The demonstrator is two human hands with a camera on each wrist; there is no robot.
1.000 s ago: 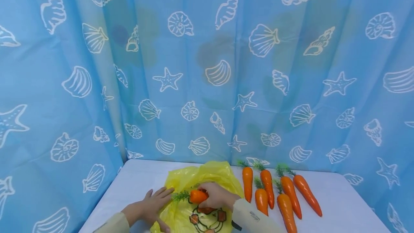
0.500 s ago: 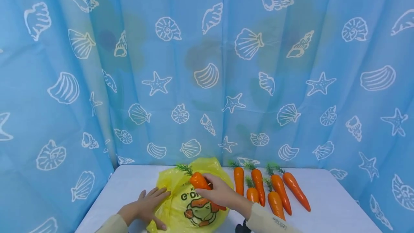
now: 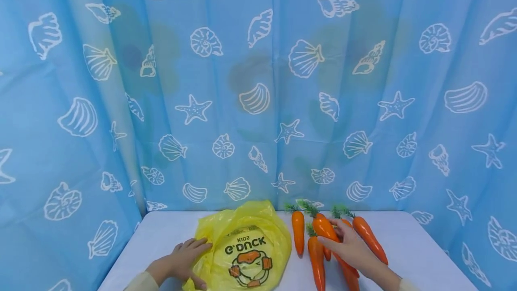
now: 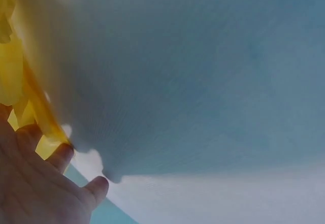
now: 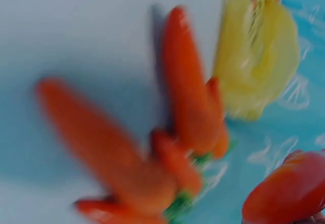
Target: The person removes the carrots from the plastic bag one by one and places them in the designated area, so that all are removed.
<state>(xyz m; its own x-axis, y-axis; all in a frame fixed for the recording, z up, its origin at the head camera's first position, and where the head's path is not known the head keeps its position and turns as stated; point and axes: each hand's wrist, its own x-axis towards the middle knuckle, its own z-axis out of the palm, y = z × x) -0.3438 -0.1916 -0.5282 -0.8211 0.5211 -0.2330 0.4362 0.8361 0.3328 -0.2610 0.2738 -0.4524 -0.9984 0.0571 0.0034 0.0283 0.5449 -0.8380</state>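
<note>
My right hand [image 3: 355,248] grips an orange carrot [image 3: 324,227] with a leafy green top, over a group of other carrots. In the right wrist view the held carrot [image 5: 287,191] shows at the lower right. The hand and this carrot partly cover the carrots below. On the left, my left hand [image 3: 181,259] rests with spread fingers on the edge of a yellow plastic bag [image 3: 278,241] printed with a duck. The left wrist view shows the fingers [image 4: 61,155] touching the crumpled bag edge [image 4: 38,104].
Several carrots lie right of the bag, among them a left one [image 3: 298,232], a front one [image 3: 317,262] and a right one [image 3: 369,239]. They lie on a white table [image 3: 420,255]. A blue shell-print curtain [image 3: 242,160] stands behind and at both sides.
My right hand has carried the carrot from over the yellow bag rightward to the other carrots. The duck print is now uncovered. My left hand has stayed on the bag.
</note>
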